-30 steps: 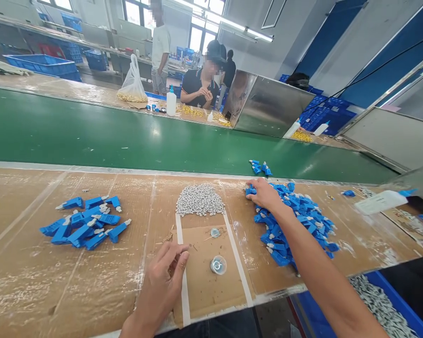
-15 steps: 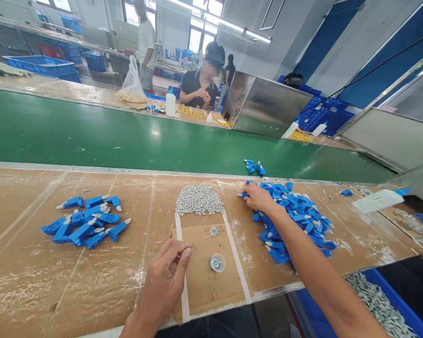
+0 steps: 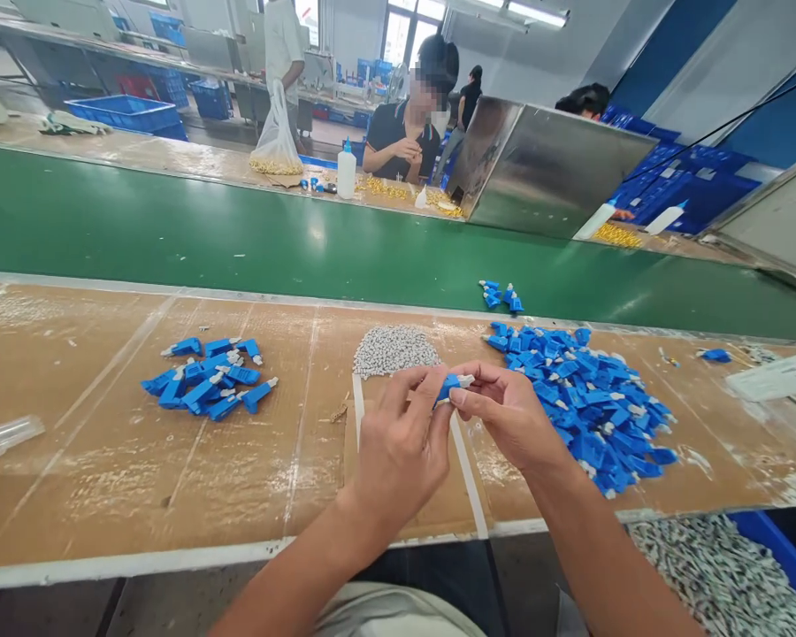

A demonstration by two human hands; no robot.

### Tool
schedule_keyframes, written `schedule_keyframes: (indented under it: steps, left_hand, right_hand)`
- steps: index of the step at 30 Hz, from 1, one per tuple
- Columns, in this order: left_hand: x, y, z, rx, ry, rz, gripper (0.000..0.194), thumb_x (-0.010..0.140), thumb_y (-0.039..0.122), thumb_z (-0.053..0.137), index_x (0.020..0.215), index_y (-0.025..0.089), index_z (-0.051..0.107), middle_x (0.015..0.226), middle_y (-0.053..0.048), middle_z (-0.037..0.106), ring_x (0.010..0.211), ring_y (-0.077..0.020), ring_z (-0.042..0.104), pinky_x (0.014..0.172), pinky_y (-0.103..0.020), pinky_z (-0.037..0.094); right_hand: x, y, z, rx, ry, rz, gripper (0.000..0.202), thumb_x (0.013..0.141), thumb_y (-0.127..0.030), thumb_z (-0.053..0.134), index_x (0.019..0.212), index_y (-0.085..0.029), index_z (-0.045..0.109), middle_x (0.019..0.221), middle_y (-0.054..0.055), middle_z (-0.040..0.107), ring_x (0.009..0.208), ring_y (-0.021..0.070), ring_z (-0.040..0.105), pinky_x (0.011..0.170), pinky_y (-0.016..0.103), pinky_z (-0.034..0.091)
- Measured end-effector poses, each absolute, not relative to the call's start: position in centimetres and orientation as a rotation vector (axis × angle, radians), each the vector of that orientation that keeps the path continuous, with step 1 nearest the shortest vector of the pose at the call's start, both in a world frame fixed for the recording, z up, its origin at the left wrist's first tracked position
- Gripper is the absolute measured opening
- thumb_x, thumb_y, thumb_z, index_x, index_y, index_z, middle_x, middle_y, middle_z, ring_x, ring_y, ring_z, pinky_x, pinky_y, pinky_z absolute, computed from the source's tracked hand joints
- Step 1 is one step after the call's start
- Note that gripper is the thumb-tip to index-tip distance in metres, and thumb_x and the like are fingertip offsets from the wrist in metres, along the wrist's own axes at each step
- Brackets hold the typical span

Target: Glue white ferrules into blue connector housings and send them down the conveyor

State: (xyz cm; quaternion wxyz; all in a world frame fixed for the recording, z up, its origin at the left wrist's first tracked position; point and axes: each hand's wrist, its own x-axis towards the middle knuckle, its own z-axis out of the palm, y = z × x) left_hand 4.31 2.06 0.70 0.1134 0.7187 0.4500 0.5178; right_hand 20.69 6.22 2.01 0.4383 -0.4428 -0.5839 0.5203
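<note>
A small blue plastic piece with a white tip (image 3: 447,387) is held up over the table between both hands. My left hand (image 3: 404,433) has its fingers closed round the blue body. At the white-tip end, my right hand (image 3: 508,411) pinches the piece between thumb and fingers. Close behind the hands lies a heap of small light-grey bits (image 3: 394,350). To the right is a large pile of similar blue pieces (image 3: 590,402), and a smaller group of blue pieces (image 3: 209,376) lies on the left. My hands cover most of the cardboard patch in front of me.
A green conveyor belt (image 3: 239,239) runs behind the table, carrying a few blue pieces (image 3: 502,296). A clear plastic container (image 3: 6,438) lies far left; a white bottle (image 3: 779,376) lies at right. Below right stands a blue crate (image 3: 779,553) of grey-green parts. A co-worker (image 3: 404,141) sits opposite.
My right hand has come back from the large pile to the middle with a blue piece. My left hand has moved up and right to meet it. The view has shifted.
</note>
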Motion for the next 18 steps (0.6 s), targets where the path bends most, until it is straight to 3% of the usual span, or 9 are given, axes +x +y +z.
schedule_keyframes:
  steps: [3,7,10,15,18]
  left_hand:
    - [3.7,1.8,0.0,2.042,1.295,1.523,0.028,0.098,0.018,0.055,0.123,0.020,0.066,0.112,-0.011,0.071,0.108,-0.0223,0.068,0.096,-0.037,0.055]
    - [1.3,1.1,-1.8,1.394,1.241,1.392,0.029,0.094,0.035,0.065,0.118,0.018,0.070,0.110,-0.011,0.075,0.097,-0.0223,0.071,0.084,-0.033,0.058]
    - [-0.3,0.9,-3.1,0.940,1.052,1.266,0.035,0.090,0.043,0.070,0.111,0.015,0.073,0.100,-0.011,0.076,0.086,-0.0206,0.071,0.072,-0.029,0.057]
    - [-0.6,0.5,-4.0,0.616,0.851,1.129,0.031,0.087,0.041,0.074,0.102,0.014,0.076,0.099,-0.010,0.074,0.086,-0.0160,0.066,0.067,-0.022,0.052]
    - [-0.3,0.3,-4.3,0.524,0.826,1.092,0.029,0.083,0.040,0.079,0.097,0.014,0.078,0.095,-0.009,0.071,0.084,-0.0130,0.062,0.063,-0.018,0.048]
  right_hand:
    - [20.4,4.6,1.8,-1.063,-1.438,1.359,0.028,0.080,-0.041,0.082,0.098,-0.022,0.074,0.090,0.004,0.070,0.076,0.0167,0.061,0.066,0.029,0.050]
    - [22.3,3.4,-0.9,-1.258,-1.554,1.266,0.044,0.082,-0.046,0.079,0.118,-0.023,0.069,0.094,0.005,0.068,0.079,0.0190,0.062,0.068,0.031,0.052]
    - [23.6,2.4,-3.6,-1.459,-1.598,1.108,0.039,0.084,-0.048,0.075,0.112,-0.020,0.071,0.089,0.005,0.067,0.078,0.0200,0.062,0.071,0.034,0.052]
    - [23.2,1.0,-5.7,-1.412,-1.532,1.357,0.039,0.083,-0.051,0.075,0.103,-0.018,0.072,0.081,0.004,0.070,0.072,0.0194,0.063,0.067,0.032,0.052]
    - [22.6,0.8,-5.7,-1.421,-1.558,1.299,0.033,0.086,-0.050,0.072,0.096,-0.018,0.074,0.080,0.004,0.071,0.070,0.0189,0.063,0.065,0.032,0.050]
